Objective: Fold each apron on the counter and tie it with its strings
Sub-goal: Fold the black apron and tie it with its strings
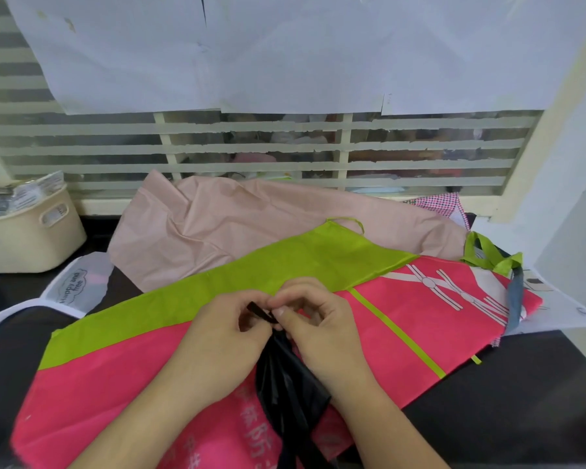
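Black strap (263,313) is pinched by the left hand (224,328) and right hand (313,328) over a pink apron (122,377); a clear bag (73,284) reads "Happy and free".

My forearms hide the black apron's (286,380) lower part. The pink apron (122,394) runs off the bottom edge. Things behind the slats (251,147) blur.

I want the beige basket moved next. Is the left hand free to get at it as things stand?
Probably not right away. The left hand is pinching the black string together with the right hand. The beige basket sits off to the left with nothing blocking it.
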Demonstrator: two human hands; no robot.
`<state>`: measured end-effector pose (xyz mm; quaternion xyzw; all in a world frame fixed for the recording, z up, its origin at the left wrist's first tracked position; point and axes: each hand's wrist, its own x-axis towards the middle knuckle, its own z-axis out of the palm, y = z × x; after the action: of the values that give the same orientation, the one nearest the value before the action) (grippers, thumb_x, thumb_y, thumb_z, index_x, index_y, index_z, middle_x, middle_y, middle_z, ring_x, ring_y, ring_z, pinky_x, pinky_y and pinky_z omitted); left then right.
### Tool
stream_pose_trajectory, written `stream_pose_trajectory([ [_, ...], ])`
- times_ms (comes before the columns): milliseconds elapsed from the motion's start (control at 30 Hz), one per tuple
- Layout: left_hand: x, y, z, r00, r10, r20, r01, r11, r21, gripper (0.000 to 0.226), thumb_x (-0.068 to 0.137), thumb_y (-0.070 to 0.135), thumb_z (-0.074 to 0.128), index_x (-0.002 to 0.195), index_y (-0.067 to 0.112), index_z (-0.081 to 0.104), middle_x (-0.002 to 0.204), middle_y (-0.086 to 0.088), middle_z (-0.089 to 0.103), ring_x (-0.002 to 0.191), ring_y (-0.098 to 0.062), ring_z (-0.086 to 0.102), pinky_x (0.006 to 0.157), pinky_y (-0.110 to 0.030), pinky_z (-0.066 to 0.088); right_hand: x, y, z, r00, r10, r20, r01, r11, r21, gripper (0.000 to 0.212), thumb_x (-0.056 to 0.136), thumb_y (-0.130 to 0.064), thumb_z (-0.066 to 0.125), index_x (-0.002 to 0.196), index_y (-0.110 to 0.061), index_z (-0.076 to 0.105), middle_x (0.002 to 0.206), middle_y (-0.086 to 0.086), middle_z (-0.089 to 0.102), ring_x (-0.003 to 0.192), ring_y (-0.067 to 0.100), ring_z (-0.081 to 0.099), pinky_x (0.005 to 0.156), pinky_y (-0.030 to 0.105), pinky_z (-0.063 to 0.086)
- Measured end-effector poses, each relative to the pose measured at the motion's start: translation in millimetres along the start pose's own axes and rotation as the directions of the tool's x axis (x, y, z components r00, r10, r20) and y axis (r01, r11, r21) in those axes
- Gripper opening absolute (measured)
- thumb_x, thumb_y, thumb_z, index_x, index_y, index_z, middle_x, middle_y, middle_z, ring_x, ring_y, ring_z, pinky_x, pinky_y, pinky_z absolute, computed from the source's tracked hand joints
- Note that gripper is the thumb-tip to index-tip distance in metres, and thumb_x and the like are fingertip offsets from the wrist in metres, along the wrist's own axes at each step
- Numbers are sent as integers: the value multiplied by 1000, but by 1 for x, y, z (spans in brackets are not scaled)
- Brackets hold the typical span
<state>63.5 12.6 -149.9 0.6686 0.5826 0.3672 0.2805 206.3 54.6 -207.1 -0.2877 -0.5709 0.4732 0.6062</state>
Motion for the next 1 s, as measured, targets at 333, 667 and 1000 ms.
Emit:
stream_pose_trajectory([
  [333, -2, -5, 5, 999, -41, -29, 37, 991, -127, 24, 97, -2, 66, 91, 18, 79, 82, 4, 78, 76, -7, 68, 74, -26, 53, -5, 1, 0, 976, 212, -39, -209, 975, 73, 34, 91, 5, 68, 117, -17, 68, 68, 9, 63, 64, 16, 60, 62, 24, 47],
  [667, 0, -7, 7, 984, -121, -134, 92, 974, -206, 21, 97, -1, 67, 85, 11, 79, 75, -4, 78, 63, -7, 64, 63, -19, 51, -7, -3, -3, 985, -170, -35, 128, 847, -516, 23, 89, -8, 66, 93, -26, 80, 96, -16, 71, 102, 11, 66, 89, 34, 52],
  [1000, -3, -8, 2, 947, -135, -292, 79, 977, -196, 15, 89, 12, 81, 80, 25, 82, 74, 7, 78, 72, -10, 73, 71, -27, 56, -10, -12, -6, 956, 286, 66, -284, 958, -33, 12, 90, 1, 75, 81, -6, 79, 66, 3, 68, 55, 9, 57, 51, 19, 43],
])
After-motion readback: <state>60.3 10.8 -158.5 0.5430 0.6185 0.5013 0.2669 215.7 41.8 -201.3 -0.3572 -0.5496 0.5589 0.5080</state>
